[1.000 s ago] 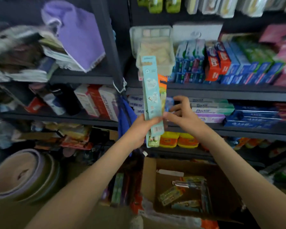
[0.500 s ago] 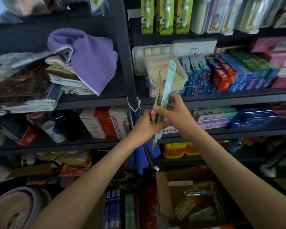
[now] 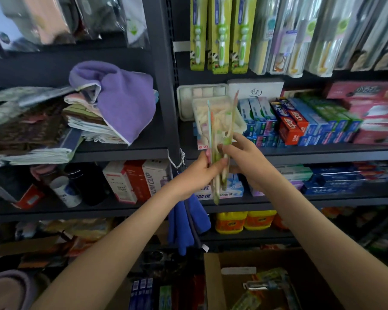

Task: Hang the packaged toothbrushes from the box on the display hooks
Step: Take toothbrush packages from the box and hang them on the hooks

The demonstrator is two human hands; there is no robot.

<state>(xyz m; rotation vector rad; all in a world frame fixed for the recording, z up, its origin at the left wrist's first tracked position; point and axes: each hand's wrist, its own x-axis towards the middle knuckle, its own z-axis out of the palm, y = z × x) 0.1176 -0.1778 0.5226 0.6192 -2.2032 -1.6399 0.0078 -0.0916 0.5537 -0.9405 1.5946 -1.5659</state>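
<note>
2 hands meet in front of the dark shelving and share a thin bundle of packaged toothbrushes (image 3: 221, 139). The left hand (image 3: 201, 170) is wrapped around the lower part of the bundle, its thumb pressed across the front. The right hand (image 3: 246, 159) pinches the same packs just above, fingers curled in from the other side.

The packs are seen edge-on, so they show only as narrow strips. Their long axis runs nearly upright, with the lower ends pointing down past the left hand. The upper ends fan apart and lean slightly right, toward a pale plastic tub (image 3: 240, 124) on the shelf behind. Motion blur hides how many packs there are.

Below, at the bottom edge, stands the open cardboard box (image 3: 212, 280) with more packs (image 3: 270, 279) lying loose inside. Above, 3 green toothbrush packs (image 3: 220, 34) hang side by side, with clear-fronted packs to their right. Toothpaste cartons (image 3: 291, 124) fill the shelf to the right of the tub. A purple towel (image 3: 123, 101) lies on folded cloths at left, and a blue cloth (image 3: 186, 222) hangs below the left wrist.
</note>
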